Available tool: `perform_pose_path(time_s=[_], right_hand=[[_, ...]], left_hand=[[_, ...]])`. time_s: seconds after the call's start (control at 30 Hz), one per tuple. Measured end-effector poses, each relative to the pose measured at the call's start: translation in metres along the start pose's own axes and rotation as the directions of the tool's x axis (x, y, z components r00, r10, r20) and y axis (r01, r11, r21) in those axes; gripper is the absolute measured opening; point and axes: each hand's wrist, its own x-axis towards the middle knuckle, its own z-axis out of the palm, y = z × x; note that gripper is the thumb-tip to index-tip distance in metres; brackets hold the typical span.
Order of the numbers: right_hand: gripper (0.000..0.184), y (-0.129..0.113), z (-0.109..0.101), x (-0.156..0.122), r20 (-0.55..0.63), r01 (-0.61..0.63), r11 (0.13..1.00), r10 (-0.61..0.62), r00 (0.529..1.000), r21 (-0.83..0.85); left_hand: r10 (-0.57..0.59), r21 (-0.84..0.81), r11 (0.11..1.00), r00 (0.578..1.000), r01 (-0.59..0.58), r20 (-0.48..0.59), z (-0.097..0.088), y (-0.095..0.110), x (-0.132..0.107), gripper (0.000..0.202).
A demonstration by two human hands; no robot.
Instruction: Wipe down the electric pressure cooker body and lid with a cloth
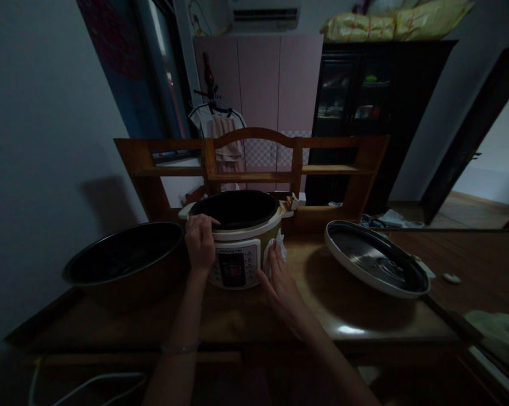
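An electric cooker (238, 235) with a white-and-olive body, a front control panel and a dark hollow inside stands upright on the wooden desk, its lid off. My left hand (200, 242) is closed over the cooker's front left rim. Against its right side my right hand (279, 273) presses a crumpled white tissue (280, 242), fingers mostly straight and the thumb near the panel's edge. Left of the cooker is a dark inner pot (123, 259), tilted slightly. To the right lies the round lid (375, 260), its metallic inner side facing up.
The wooden desk (313, 313) has a low shelf rack (254, 176) along its back. A white wall (47, 141) rises on the left. White cables (97, 376) hang below the front left edge. A small white object (451, 278) lies on the brown surface to the right.
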Motion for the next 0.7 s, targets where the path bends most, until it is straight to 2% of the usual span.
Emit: perform_pose_path(time_s=[0.17,0.3,0.37,0.47,0.57,0.7], right_hand=[[0.076,0.013,0.007,-0.012,0.027,-0.119,0.979,0.116,0.993,0.167],[0.08,0.02,0.012,-0.017,0.089,-0.28,0.89,0.266,0.96,0.359],[0.081,0.019,0.013,-0.016,0.113,-0.321,0.851,0.301,0.947,0.415],[0.077,0.012,0.011,-0.008,0.061,-0.27,0.876,0.268,0.961,0.399],[0.074,-0.001,0.005,0.003,-0.029,-0.133,0.947,0.148,0.989,0.293],[0.073,-0.019,-0.005,0.014,-0.077,-0.004,0.988,0.016,0.997,0.153]], left_hand=[[0.001,0.011,1.0,1.0,-0.001,-0.004,0.0,-0.001,0.0,0.043],[-0.004,0.014,1.0,1.0,0.004,0.006,0.0,-0.002,0.0,0.045],[-0.005,0.009,1.0,1.0,0.005,0.001,0.0,-0.003,0.0,0.045],[0.005,0.004,1.0,1.0,-0.005,-0.002,0.0,-0.003,0.0,0.045],[0.004,0.019,1.0,1.0,-0.004,-0.003,0.0,-0.003,0.0,0.045],[0.003,0.029,1.0,1.0,-0.003,0.0,0.0,-0.002,0.001,0.045]])
